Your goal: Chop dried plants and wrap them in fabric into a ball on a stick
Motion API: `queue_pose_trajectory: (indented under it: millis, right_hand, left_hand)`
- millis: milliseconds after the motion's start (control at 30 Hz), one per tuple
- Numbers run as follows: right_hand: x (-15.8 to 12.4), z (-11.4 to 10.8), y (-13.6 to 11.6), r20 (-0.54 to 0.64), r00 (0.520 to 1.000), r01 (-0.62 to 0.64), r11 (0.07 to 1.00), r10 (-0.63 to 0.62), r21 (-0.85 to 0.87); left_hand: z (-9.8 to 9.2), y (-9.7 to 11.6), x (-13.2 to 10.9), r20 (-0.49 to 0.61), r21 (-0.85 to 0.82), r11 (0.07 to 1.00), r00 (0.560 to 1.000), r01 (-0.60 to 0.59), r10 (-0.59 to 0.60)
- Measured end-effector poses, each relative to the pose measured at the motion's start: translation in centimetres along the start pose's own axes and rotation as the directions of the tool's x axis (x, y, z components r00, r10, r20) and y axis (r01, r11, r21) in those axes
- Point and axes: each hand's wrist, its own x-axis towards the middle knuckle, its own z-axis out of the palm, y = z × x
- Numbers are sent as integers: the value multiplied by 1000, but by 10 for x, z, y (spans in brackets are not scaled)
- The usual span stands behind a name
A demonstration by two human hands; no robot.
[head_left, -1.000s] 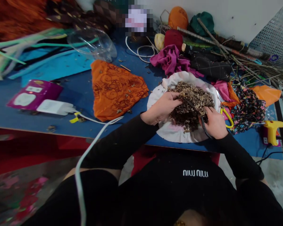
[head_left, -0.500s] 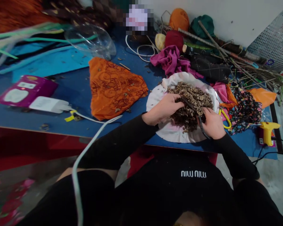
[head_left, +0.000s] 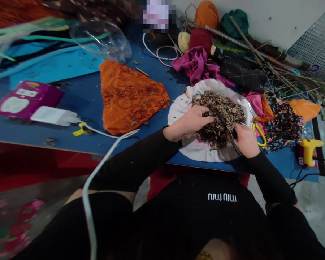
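Observation:
A bushy heap of dried, curled brown plant-like pieces (head_left: 216, 135) lies on a round white cloth (head_left: 184, 153) close to the table's front edge. My right hand (head_left: 247, 141) is closed around the black handle of a pair of scissors (head_left: 234, 145). Their dark blades reach up and left across the heap, toward my left fingers. At the heap's left side my left hand (head_left: 192, 122) is closed, thumb and fingers pinching some of the brown material. The fingertips of both hands are partly hidden in it.
Left of the cloth lies an orange patterned fabric (head_left: 132, 97); beyond it are a purple power box (head_left: 27, 99) and white cable. A yellow-handled tool (head_left: 260, 135), floral fabric (head_left: 280, 126) and yellow glue gun (head_left: 310, 148) lie right. Fabric balls and sticks are behind.
The camera view has tilted slightly, so the table's things sit a little higher in the picture. Both hands stay at the heap, the scissors still in the right one.

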Motion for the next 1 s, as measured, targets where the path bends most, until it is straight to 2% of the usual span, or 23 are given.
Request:
queue_pose_trajectory:
  millis: [67,233,367,567,700,1000]
  right_hand:
    - [-1,2,4,-41,999,20,997,-17,72]
    - [-5,-2,12,-155,988,3,991,18,137]
    - [-8,-4,14,-170,985,1,996,14,87]
    - [-7,-4,5,-108,994,-36,999,35,-8]
    - [-6,-5,0,-71,996,-51,998,49,-28]
    - [-7,-1,-2,-53,998,-32,998,28,-63]
  left_hand:
    - [-4,4,-1,-2,-43,998,999,35,-35]
    - [-12,10,0,99,-390,916,993,96,-62]
    - [-14,4,4,7,-503,863,999,45,-48]
    - [-7,2,4,0,-408,913,1000,12,-13]
    - [-3,5,4,-80,-335,939,995,-79,55]
    - [-1,2,3,-87,-200,977,995,-70,54]
